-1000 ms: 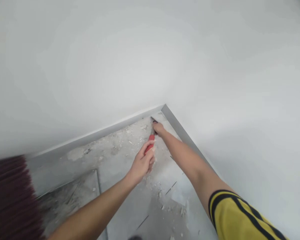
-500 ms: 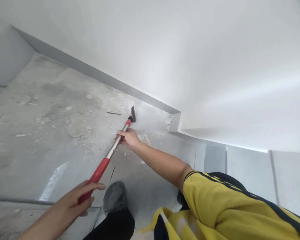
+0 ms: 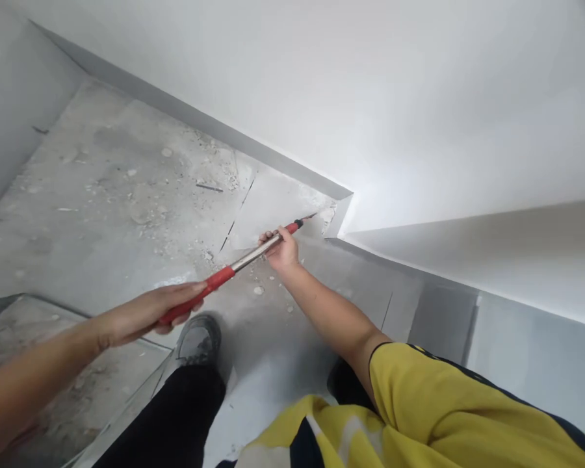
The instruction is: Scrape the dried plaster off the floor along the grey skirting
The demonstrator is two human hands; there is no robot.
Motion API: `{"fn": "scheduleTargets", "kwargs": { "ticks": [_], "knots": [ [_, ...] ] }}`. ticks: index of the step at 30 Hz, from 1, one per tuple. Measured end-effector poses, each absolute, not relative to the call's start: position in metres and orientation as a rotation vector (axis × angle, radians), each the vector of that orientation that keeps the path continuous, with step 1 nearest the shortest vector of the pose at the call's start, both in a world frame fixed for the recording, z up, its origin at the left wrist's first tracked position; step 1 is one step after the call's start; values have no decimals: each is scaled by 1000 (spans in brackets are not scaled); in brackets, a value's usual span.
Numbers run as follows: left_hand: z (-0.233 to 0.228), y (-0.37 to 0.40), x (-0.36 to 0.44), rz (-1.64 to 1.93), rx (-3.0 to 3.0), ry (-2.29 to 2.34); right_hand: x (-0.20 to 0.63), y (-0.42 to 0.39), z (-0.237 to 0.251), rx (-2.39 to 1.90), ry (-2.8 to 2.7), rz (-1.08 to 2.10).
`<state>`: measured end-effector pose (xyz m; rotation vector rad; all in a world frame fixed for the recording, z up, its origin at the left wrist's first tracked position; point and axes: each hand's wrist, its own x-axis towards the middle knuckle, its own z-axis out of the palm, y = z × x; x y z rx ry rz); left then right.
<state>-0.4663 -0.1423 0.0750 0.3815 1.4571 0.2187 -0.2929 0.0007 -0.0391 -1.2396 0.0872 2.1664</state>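
White wall [image 3: 370,84]: fills the far and right of the scene, meeting a second wall at an inner corner. Grey skirting [image 3: 214,133]: runs along the foot of the wall to that corner. Concrete floor [image 3: 78,214]: dusty, strewn with pale chips and flecks, thickest near the skirting. Yellow sleeve [image 3: 448,409] with dark stripes: near right, on the person's right arm. Dark trouser leg [image 3: 175,422]: near centre, ending in a grey shoe [image 3: 198,339] planted on the floor. Long-handled scraper [image 3: 244,260]: metal shaft with a red grip at the near end and a red collar at the far end, lying at a slant from near left to far right, its tip at the floor right by the corner of the skirting, beside a patch of white residue. Left hand [image 3: 146,315]: fingers closed around the red grip at the near end. Right hand [image 3: 281,248]: fingers wrapped around the metal shaft close to the red collar, just short of the tip. Loose chips [image 3: 258,290]: on the floor beneath the shaft.
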Motion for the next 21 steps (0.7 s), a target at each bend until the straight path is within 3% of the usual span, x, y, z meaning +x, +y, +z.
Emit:
{"fn": "scheduleTargets", "kwargs": {
  "ticks": [7,14,21],
  "knots": [
    [51,-122,-458,-56,1040,1769,-257,-4,-47,-1268,-12,2033],
    [-1,-117,-473,3,1313,1871,-238,8,-60,-1317,-67,2154],
    [0,-96,-484,149,1435,1931,-242,28,-60,-1389,-135,2142]
  ]
}}
